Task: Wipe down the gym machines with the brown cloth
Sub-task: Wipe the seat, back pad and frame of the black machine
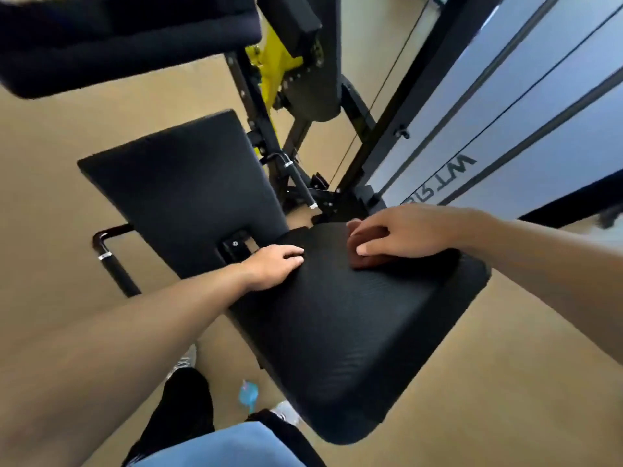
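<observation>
A black padded seat of a gym machine fills the middle of the view. The brown cloth lies bunched on the seat's far end, mostly hidden under my right hand, which presses it down with fingers curled over it. My left hand rests flat on the seat's left far corner, fingers straight, holding nothing. A second black pad stands beyond the seat to the left.
The machine's black frame and yellow bracket rise behind the pads. A weight-stack cover stands at right, another black pad at top left. A black tube runs low at left. A blue object lies on the tan floor near my feet.
</observation>
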Demonstrator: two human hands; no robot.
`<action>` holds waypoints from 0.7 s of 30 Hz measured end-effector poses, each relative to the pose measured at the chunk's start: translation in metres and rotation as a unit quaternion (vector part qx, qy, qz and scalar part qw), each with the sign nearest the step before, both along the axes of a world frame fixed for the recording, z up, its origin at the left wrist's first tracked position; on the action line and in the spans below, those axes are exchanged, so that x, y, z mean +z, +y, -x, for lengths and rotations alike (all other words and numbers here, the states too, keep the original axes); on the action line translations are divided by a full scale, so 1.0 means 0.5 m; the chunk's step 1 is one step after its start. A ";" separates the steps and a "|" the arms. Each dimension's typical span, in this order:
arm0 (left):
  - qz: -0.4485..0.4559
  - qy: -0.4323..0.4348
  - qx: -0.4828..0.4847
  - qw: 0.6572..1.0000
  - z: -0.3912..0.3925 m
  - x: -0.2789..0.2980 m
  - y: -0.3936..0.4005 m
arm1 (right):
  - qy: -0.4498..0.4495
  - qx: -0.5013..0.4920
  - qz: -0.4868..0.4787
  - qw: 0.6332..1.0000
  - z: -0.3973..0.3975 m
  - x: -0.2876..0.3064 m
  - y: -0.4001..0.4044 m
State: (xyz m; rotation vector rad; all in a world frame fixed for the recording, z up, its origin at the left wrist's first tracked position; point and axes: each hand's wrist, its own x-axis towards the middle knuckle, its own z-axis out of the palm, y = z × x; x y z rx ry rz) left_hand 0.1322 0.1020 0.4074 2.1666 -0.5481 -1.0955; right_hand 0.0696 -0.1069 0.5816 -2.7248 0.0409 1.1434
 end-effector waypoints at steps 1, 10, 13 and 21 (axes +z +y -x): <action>-0.026 0.017 0.041 0.999 0.005 -0.015 0.052 | 0.023 0.035 -0.023 0.999 -0.006 -0.007 0.037; -0.036 0.087 0.325 0.941 0.095 -0.164 0.313 | 0.122 0.192 -0.172 0.958 -0.044 -0.173 0.328; -0.028 0.090 0.356 0.930 0.110 -0.196 0.347 | 0.104 0.199 -0.127 0.966 -0.117 -0.311 0.389; -0.004 0.137 0.403 0.905 0.094 -0.258 0.419 | 0.126 0.268 0.037 0.954 -0.180 -0.465 0.497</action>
